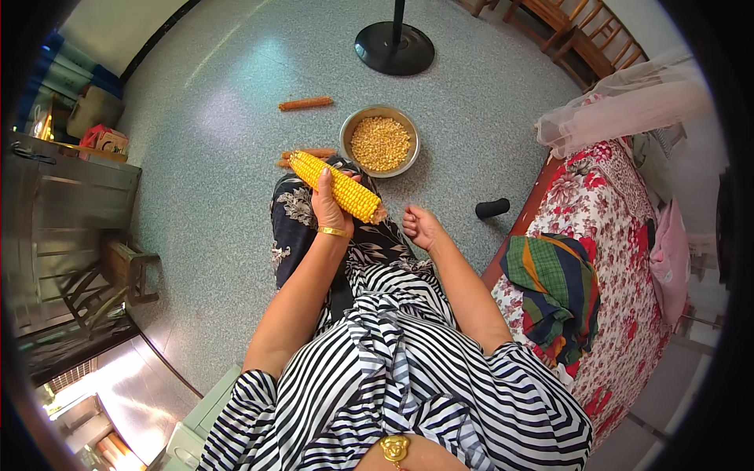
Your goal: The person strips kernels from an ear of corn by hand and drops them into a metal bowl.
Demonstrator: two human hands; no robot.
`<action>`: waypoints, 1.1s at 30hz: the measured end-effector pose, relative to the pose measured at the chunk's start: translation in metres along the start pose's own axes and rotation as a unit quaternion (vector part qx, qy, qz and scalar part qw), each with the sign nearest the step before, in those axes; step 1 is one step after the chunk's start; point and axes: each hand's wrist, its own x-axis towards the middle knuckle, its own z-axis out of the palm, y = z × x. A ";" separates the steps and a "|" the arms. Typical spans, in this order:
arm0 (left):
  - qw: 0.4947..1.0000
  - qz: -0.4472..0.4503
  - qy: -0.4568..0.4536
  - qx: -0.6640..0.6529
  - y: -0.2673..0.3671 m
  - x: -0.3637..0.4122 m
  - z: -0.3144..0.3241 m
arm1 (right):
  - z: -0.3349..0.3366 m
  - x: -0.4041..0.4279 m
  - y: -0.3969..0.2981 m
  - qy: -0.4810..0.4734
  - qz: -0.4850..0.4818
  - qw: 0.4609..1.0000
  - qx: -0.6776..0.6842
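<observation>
My left hand point(330, 200) grips a full ear of yellow corn point(339, 185) above my thighs, thumb across its upper side. Its kernel rows look whole along the side I see, and dried silk or husk shows at the end nearer me. Just right of that end, my right hand point(421, 226) is curled into a loose fist, with nothing visible in it. Beyond my knees, a metal bowl point(417, 144) on the floor holds loose corn kernels point(380, 143). Bare cobs lie left of the bowl: one farther off point(306, 103), others point(315, 152) partly hidden behind the ear and my knee.
A black round stand base point(394, 50) is on the speckled floor point(218, 194) ahead. To my right are a bed with a floral cover point(618, 259), a striped cloth point(554, 288) and a black cylindrical object point(492, 208). Wooden chairs point(580, 50) stand at far right, a wooden stool point(126, 265) at left.
</observation>
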 end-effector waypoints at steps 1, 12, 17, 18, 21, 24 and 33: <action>1.000 0.000 -0.001 0.000 0.000 -0.001 0.000 | -0.027 0.009 0.008 0.038 0.025 0.998 0.050; 0.998 -0.019 -0.052 0.016 -0.004 -0.002 0.000 | -0.084 0.086 -0.047 0.253 -0.003 0.967 0.024; 0.998 0.000 -0.064 0.012 0.001 -0.002 -0.013 | 0.070 0.045 -0.122 0.229 -0.080 0.969 -0.037; 0.998 -0.002 -0.069 0.011 0.000 -0.002 -0.012 | 0.075 0.042 -0.128 0.231 -0.082 0.969 -0.036; 0.998 0.001 -0.066 0.020 -0.002 -0.003 -0.012 | 0.083 0.038 -0.130 0.133 -0.124 0.983 0.014; 0.995 0.009 -0.079 0.062 -0.002 -0.004 -0.011 | 0.074 0.035 -0.108 0.109 -0.158 0.980 0.059; 0.986 -0.096 -0.104 -0.084 0.013 -0.007 -0.010 | 0.096 -0.062 -0.013 -0.005 -0.140 0.966 -0.218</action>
